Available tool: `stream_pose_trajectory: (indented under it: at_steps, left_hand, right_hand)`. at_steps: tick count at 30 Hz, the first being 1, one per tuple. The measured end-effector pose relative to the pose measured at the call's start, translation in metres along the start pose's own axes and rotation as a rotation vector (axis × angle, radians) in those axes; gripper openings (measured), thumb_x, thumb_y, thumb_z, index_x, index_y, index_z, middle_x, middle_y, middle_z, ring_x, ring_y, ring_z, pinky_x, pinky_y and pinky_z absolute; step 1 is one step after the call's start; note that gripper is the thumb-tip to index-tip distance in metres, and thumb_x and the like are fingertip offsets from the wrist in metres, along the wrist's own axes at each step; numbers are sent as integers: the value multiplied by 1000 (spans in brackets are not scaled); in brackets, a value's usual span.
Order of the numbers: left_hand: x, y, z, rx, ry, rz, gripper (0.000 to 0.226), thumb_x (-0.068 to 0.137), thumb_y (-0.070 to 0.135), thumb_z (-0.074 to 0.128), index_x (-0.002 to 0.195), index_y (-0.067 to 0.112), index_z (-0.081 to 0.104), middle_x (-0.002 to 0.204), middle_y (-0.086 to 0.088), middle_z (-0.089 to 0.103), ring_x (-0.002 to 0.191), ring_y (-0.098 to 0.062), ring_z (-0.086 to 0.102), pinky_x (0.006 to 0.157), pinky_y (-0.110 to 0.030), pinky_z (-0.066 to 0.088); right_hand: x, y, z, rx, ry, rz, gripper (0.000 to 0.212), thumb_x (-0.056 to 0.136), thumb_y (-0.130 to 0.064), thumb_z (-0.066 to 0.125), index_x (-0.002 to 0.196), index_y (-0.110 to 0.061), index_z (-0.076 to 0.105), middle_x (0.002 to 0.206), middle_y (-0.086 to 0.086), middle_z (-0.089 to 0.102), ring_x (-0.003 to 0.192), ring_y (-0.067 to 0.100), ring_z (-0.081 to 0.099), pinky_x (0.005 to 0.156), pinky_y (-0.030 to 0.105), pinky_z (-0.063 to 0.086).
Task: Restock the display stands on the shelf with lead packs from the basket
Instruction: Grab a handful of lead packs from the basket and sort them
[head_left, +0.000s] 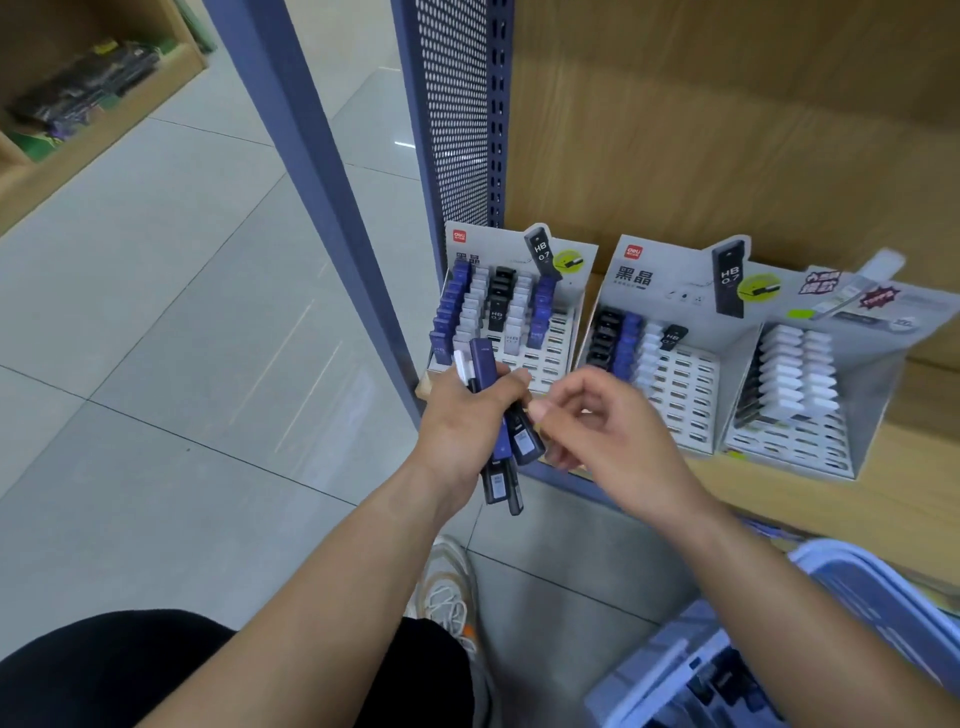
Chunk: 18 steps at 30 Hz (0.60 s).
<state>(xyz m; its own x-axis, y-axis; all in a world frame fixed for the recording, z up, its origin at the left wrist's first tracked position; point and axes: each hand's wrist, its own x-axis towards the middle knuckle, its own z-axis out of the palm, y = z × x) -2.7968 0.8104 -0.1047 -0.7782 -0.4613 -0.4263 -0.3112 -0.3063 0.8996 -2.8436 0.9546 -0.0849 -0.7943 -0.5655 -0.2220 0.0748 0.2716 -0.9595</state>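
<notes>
Left hand (467, 415) grip wraps blue, black and white plastic lead packs (525, 441), just near of the left white cardboard display stand (550, 353) on the wooden shelf (779, 499). Right hand (608, 431) curls beside them; we cannot tell its grip. Blue basket (852, 571) near right.

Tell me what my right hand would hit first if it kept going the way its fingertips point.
Likely the bundle of lead packs gripped in the left hand; the right hand points left at them, though depth is unclear.
</notes>
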Motion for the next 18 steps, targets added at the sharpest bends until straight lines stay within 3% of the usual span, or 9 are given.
stream_pose_trajectory:
  at_steps: [4,8,10,14,18]
  left_hand:
    - [-10,7,18,-55,4,-32,15,95,20,70,86,10,64,74,-6,66,71,-28,61,75,-51,57]
    - [-16,14,32,-63,10,-7,35,93,28,73,107,-4,64,88,-16,72,80,-34,70,82,-53,59]
    - [-19,15,38,-71,-3,-11,41,93,32,73,114,-3,63,95,-17,76,86,-35,74,81,-53,62]
    - [-24,16,50,-46,-9,-14,27,93,34,72,94,9,60,72,-1,75,71,-23,71,73,-44,62]
    - [-24,15,57,-1,-20,-30,34,89,37,75,99,10,58,78,-6,65,62,-18,63,67,-42,59]
  right_hand:
    - [-22,6,2,84,59,75,26,81,-12,81,96,-10,61,80,11,66,67,30,72,66,40,62]
    - [-30,0,-7,214,150,119,12,91,-5,69,99,-11,62,78,11,70,70,28,75,65,34,62]
    - [-32,-2,-15,244,188,122,15,94,-5,65,101,-17,60,78,10,72,71,28,75,65,34,61]
    - [-36,-2,-28,304,204,132,16,95,-5,62,103,-18,58,75,7,74,73,28,75,66,33,60]
    - [-38,2,-35,364,233,113,14,101,-8,54,114,-11,57,82,13,75,72,28,74,66,32,60]
